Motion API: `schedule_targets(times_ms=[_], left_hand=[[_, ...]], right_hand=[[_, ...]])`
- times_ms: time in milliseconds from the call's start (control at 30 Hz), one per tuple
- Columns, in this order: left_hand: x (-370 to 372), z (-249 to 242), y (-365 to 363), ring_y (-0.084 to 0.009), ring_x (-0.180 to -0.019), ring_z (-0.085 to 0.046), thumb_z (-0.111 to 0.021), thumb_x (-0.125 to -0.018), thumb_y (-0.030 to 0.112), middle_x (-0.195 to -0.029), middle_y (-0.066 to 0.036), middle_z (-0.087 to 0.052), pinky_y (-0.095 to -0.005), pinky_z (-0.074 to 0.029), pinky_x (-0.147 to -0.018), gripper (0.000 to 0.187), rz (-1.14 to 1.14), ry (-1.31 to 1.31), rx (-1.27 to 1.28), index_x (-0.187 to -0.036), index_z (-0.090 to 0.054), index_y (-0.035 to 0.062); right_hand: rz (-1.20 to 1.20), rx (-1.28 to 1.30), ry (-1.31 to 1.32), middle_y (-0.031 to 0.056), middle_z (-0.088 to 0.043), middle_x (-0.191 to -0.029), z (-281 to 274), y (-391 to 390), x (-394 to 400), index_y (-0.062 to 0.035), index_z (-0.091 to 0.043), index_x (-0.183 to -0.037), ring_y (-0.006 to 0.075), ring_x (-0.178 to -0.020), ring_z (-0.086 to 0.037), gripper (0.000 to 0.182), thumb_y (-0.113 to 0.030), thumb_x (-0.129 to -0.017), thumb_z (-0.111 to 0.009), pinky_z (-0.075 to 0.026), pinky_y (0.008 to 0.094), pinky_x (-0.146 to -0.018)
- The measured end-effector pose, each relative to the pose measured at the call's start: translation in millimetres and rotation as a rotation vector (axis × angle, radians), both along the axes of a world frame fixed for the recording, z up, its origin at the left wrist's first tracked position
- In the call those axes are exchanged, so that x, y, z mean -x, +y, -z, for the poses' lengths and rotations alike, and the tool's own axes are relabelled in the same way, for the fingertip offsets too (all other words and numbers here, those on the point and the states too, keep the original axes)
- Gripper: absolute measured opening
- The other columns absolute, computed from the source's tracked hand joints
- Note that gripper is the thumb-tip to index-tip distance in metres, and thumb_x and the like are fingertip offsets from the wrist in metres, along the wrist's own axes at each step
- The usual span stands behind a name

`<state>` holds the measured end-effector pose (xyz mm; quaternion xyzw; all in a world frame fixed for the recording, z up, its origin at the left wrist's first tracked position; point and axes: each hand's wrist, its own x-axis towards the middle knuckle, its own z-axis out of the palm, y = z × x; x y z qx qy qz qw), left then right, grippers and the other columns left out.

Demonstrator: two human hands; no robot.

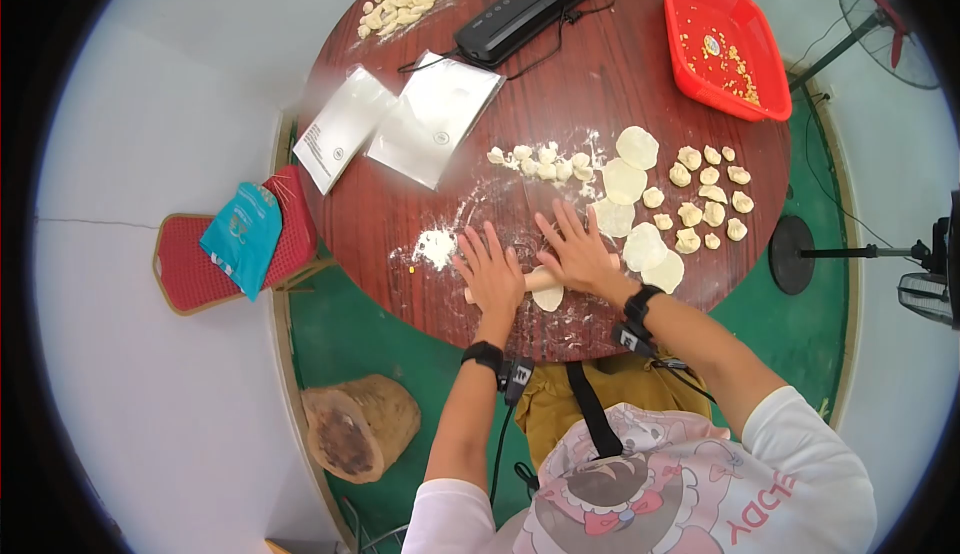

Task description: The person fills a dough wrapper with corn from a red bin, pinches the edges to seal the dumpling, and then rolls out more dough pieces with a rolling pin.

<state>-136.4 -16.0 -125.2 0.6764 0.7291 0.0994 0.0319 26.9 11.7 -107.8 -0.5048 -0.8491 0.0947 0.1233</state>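
Under two hands point(491, 279) point(582, 257) lies one rolling pin point(541, 280).

We've got a rolling pin point(541, 281) in pale tan, wrappers point(625, 182) cream, table point(600, 49) red-brown with dark woodgrain. From view centre: basin point(767, 59), 2 o'clock, bright red; sealer point(525, 14), 12, black; bag point(245, 236), 9, teal; shirt point(700, 474), 5, white with pink-grey cartoon print. We see green floor point(430, 354).
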Motion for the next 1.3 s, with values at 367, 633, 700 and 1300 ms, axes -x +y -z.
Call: schedule_targets(times_ms=[367,633,700,1300], left_hand=[[-7,-5,-36,-0.0413,-0.13,-0.011,-0.036,-0.09,0.031,-0.14,-0.025,-0.017,-0.0549,-0.008,-0.102,0.058,-0.06,-0.017,0.052,-0.137,-0.018,0.0016],[-7,-10,-92,-0.044,-0.129,-0.012,-0.036,-0.09,0.029,-0.14,-0.025,-0.015,-0.0582,-0.011,-0.1,0.057,0.045,-0.164,0.147,-0.136,-0.02,-0.0011],[-5,-10,-75,-0.0439,-0.129,-0.012,-0.036,-0.09,0.029,-0.14,-0.025,-0.015,-0.0581,-0.011,-0.1,0.057,0.037,-0.129,0.118,-0.136,-0.02,-0.0006],[-1,-1,17,-0.0414,-0.13,-0.01,-0.033,-0.091,0.03,-0.14,-0.025,-0.017,-0.0576,-0.006,-0.101,0.053,-0.058,-0.078,-0.013,-0.137,-0.021,0.0039]], right_hand=[[-0.051,0.067,-0.006,0.0218,-0.025,-0.138,-3,-31,-6,-0.0053,-0.028,-0.134,0.0341,-0.128,-0.023,0.064,-0.044,-0.084,-0.042,-0.012,0.0527,-0.103],[-0.13,0.154,0.012,0.0225,-0.026,-0.137,-9,-89,-18,0.0021,-0.028,-0.132,0.0339,-0.128,-0.024,0.069,-0.045,-0.084,-0.044,-0.015,0.052,-0.102],[-0.062,0.119,0.003,0.0218,-0.025,-0.138,-6,-74,-13,-0.0001,-0.027,-0.133,0.0333,-0.129,-0.023,0.068,-0.043,-0.084,-0.044,-0.014,0.0523,-0.102],[0.069,-0.057,0.002,0.02,-0.023,-0.139,-1,21,8,-0.0097,-0.027,-0.135,0.0338,-0.129,-0.021,0.058,-0.036,-0.085,-0.043,-0.013,0.0545,-0.102]])
